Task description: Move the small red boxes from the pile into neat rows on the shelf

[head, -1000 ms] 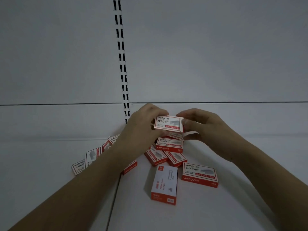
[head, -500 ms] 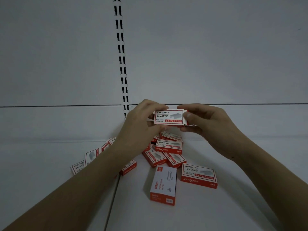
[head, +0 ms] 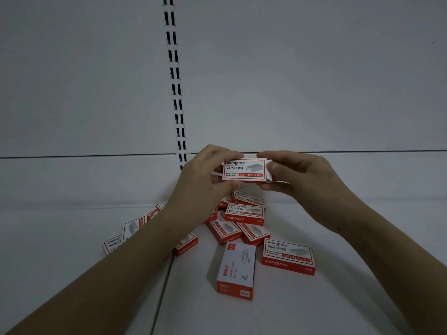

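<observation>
**Squaring the first box before it goes to the back of the shelf**

Holding one staple box (head: 244, 169) in both hands, above the pile and close to the back wall (head: 290, 81). Left hand (head: 205, 180) pinches its left end, thumb under and fingers over the top edge; right hand (head: 297, 180) pinches the right end the same way. Printed face turned toward me, long side level. I judge this grip serves to line the box up with the seam where shelf meets wall, so the row starts straight.

Pile of red boxes (head: 244, 213) lies just below my hands on the shelf (head: 338, 298), boxes overlapping at odd angles. More boxes (head: 130, 228) lean or lie to the left, partly hidden by my left forearm. One staple box (head: 289, 256) lies flat and apart, to the right. A paper clip box (head: 238, 269), taller and whiter, lies nearest me; it looks like a different product, so perhaps it needs its own row.

No row is visible yet. Slotted upright strip (head: 176, 93) runs up the wall just left of my hands; a handy mark for where the row could begin. Task barely begun, by my reckoning.
</observation>
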Available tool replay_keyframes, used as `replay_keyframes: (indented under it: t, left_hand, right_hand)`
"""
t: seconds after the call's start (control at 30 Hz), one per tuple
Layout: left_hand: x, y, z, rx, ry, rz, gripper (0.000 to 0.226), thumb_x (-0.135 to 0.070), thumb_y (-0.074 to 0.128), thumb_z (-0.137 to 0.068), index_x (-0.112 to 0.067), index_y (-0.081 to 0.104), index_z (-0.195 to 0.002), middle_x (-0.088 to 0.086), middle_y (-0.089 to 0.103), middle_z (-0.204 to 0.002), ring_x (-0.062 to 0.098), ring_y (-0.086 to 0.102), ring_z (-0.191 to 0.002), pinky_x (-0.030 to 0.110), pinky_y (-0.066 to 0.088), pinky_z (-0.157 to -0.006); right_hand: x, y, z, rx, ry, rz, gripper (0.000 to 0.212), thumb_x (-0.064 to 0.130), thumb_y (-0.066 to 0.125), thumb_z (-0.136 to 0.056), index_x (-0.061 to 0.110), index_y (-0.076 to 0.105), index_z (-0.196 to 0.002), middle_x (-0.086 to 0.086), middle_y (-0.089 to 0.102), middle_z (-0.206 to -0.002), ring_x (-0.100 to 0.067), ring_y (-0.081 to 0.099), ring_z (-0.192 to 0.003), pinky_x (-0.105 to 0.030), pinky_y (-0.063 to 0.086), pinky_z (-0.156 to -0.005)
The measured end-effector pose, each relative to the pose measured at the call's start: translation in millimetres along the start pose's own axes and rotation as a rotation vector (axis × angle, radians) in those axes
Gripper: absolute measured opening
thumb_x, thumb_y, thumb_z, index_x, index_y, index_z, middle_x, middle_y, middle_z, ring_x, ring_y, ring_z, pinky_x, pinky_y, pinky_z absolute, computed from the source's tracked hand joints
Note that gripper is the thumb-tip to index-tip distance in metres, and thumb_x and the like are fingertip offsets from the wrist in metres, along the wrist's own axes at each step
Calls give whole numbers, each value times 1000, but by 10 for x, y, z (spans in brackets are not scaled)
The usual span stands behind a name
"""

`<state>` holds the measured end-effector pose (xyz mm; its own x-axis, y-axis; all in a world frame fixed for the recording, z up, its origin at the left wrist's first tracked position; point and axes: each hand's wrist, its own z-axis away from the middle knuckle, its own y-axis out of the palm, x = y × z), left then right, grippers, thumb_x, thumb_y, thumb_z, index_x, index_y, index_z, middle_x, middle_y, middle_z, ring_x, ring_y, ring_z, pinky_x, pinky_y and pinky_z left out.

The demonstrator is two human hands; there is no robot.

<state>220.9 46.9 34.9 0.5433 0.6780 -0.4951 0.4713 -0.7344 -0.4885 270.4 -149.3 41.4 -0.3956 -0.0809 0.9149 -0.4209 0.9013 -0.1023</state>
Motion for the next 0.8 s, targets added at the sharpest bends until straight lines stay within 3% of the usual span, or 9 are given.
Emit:
replay_keyframes:
  t: [0.53, 0.8]
  left_hand:
    - [-9, 5, 11, -3, 34, -18, 46, -11, 74, -79, -16, 61, -122, -4, 56, -116, 9, 57, -105, 16, 52, -83]
    - [-13, 10, 3, -15, 4, -29, 50, -15, 77, -77, -18, 61, -124, -2, 58, -116, 10, 57, -103, 17, 54, -81]
  right_hand:
    - [10, 24, 1, -34, 28, -28, 25, 8, 54, -94, 17, 70, -112, 2, 74, -102, -13, 69, -97, -24, 57, -75]
    - [20, 48, 12, -49, 2, -58, 25, 12, 54, -94, 23, 71, -109, 5, 74, -101, -11, 69, -97, -23, 57, -75]
